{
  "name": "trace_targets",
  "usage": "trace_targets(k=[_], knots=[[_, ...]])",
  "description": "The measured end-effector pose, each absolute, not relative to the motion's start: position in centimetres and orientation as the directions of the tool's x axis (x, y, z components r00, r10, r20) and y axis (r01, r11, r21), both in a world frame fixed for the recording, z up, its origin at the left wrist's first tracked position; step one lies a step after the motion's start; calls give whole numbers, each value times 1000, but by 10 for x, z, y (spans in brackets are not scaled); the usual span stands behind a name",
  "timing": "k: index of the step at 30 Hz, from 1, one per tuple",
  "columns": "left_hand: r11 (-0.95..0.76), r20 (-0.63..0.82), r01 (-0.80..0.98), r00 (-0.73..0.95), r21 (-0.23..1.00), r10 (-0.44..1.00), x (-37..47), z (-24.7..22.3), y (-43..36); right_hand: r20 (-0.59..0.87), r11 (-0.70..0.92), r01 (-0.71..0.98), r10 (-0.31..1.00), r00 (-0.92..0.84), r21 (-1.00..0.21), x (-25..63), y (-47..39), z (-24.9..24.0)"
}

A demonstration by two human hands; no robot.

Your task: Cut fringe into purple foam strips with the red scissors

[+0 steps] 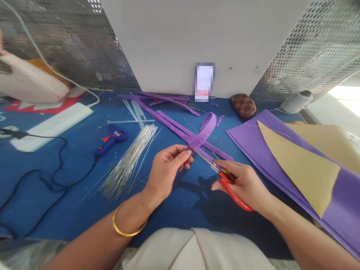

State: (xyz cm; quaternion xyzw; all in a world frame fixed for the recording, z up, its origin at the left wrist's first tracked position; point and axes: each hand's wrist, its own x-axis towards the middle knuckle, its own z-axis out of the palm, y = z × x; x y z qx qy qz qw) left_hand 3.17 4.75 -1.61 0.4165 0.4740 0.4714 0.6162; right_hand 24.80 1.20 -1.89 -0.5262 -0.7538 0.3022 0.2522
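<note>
My left hand [173,165] pinches the near end of a purple crepe paper strip [206,131], which curls over into a loop at its far end. In my right hand [244,180] are scissors with red handles [232,193]. Their blades reach left to the strip, right beside my left fingertips; whether they have cut into it I cannot tell. Under and behind the held strip, long flat purple strips [174,127] lie slantwise on the blue table [194,217]. To the left of my left hand is a bundle of thin silvery wires [131,163].
A blue glue gun [111,142] with a black cord and clear glue sticks [135,110] lie left. A phone [204,82] leans on the white board. Rightward are a checkered pouch [244,105], a thread spool [296,102], purple sheets [258,153] and tan paper [303,172].
</note>
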Motion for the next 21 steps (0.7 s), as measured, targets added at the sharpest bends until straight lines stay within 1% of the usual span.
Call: trace_targets(k=[9, 21], knots=[[197, -188, -179, 68, 964, 980, 33, -14, 48, 59, 261, 723, 954, -293, -639, 247, 13, -20], [215, -205, -188, 72, 958, 976, 33, -14, 47, 63, 275, 705, 948, -311, -654, 246, 13, -20]])
